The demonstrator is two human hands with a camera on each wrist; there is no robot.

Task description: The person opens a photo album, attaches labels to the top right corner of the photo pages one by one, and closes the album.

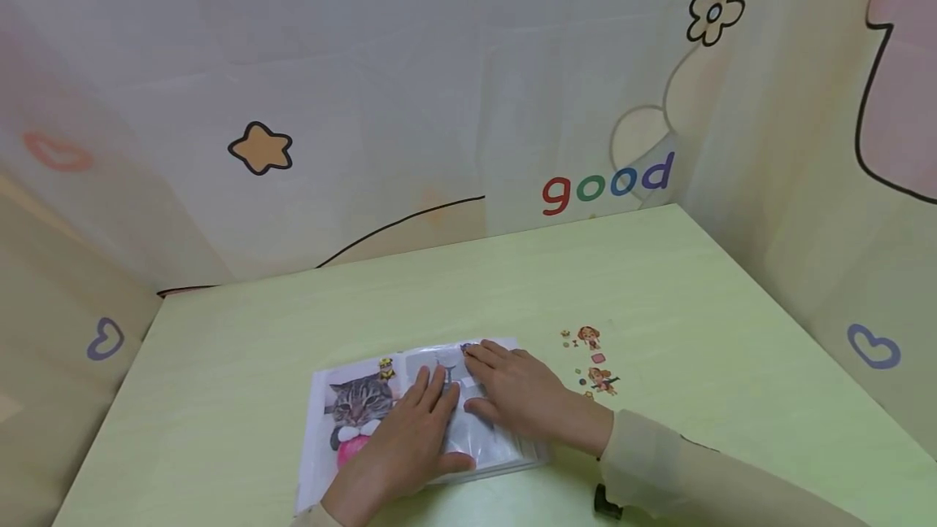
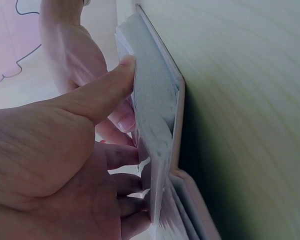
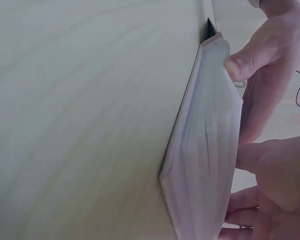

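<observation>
An album with clear plastic sleeve pages lies open on the pale green table. On its left page is a cat picture, with a small cartoon sticker above it. My left hand rests on the album near the fold, fingers extended and thumb spread by the lower edge. Flat on the right page, my right hand presses with its fingers pointing up and left. The left wrist view shows the thick stack of page edges under the left thumb. In the right wrist view the cover lies against the table.
Cartoon puppy stickers and smaller bits lie right of the album. A small dark object sits by the right sleeve. A printed curtain stands behind the table and along both sides.
</observation>
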